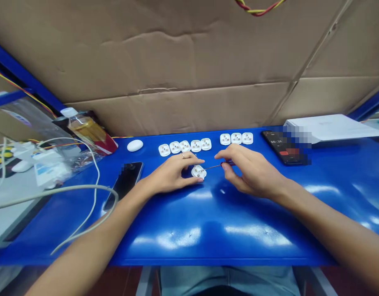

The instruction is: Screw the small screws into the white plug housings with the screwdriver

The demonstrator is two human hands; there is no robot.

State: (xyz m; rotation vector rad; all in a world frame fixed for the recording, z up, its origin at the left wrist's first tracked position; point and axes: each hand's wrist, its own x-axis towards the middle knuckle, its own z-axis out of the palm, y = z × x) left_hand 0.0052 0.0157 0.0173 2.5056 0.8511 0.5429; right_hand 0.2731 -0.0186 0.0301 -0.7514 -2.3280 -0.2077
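Between the thumb and fingers of my left hand (180,172) is a small white plastic housing (199,172), its inner side with metal parts facing up, held low over the blue table. My right hand (249,170) is closed round the dark handle of a screwdriver (214,166). The thin shaft points left, and its tip reaches the housing's right edge; whether it touches a screw is too small to tell. Behind my hands stands a row of several similar white housings (196,146), with a group of three more (236,138) to its right.
A white oval object (135,145) and a dark phone (124,185) lie left, near loose grey cables (95,187) and a tilted bottle (87,129). A phone with a timer (283,148) and a white box (334,127) are at right. Cardboard (189,61) lines the back.
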